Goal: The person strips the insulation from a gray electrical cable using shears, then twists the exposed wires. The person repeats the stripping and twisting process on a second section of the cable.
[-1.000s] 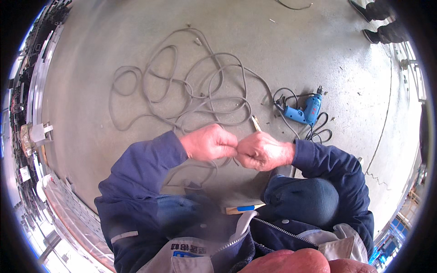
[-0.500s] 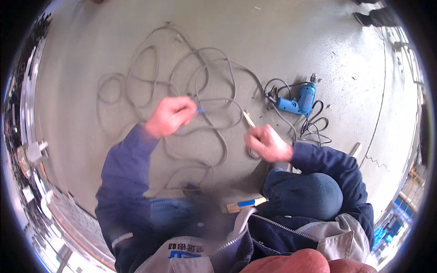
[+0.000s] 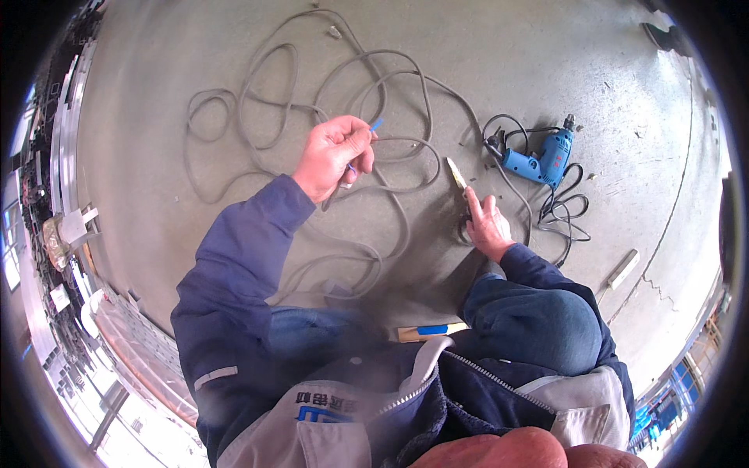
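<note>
Cable (image 3: 429, 104), grey and thin, is sprawling in loose loops on the floor (image 3: 148, 175), with room showing toward the stacked bars (image 3: 69, 140). The left hand (image 3: 335, 158) is pinching a blue wire (image 3: 376, 125) between its fingers. One loop is crossing the gap to the knife (image 3: 457, 176), which the right hand (image 3: 490, 226) is holding with partly curled fingers. Beyond, the drill (image 3: 552, 160) is lying by its cord (image 3: 549, 209), floor stretching to a crack (image 3: 674, 195).
</note>
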A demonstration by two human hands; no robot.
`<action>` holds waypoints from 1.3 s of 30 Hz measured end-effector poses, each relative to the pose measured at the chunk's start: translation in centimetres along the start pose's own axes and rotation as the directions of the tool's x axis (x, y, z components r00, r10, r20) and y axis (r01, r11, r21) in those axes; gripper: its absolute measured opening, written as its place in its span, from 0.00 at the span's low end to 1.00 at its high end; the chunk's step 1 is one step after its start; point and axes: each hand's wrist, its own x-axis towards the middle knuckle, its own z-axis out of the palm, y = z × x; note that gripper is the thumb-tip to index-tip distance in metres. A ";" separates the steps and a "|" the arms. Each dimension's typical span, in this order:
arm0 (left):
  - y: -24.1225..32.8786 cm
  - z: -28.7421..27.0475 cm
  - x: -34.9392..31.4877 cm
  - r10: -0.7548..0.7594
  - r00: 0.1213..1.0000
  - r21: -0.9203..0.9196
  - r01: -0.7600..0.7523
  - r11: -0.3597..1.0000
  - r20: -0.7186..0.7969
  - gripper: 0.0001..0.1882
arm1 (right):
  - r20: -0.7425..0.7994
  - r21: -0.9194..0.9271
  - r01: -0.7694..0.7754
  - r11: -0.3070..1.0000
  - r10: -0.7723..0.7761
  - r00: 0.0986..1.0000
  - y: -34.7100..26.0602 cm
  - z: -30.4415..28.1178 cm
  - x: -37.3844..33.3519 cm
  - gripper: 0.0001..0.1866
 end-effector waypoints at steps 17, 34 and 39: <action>0.0 4.1 0.4 -0.058 0.998 0.187 0.053 0.981 0.023 0.09 | 0.099 0.992 -0.122 -0.022 -0.455 0.885 -4.5 -12.8 2.4 0.42; -0.9 5.9 0.3 -0.122 0.970 0.092 0.105 0.990 0.209 0.10 | -0.350 0.448 0.598 0.664 -0.485 0.801 -7.8 -12.3 3.8 0.39; -1.1 5.7 0.1 -0.095 0.967 0.082 0.078 0.994 0.236 0.10 | -0.347 0.444 0.613 0.654 -0.505 0.790 -8.1 -12.3 3.7 0.39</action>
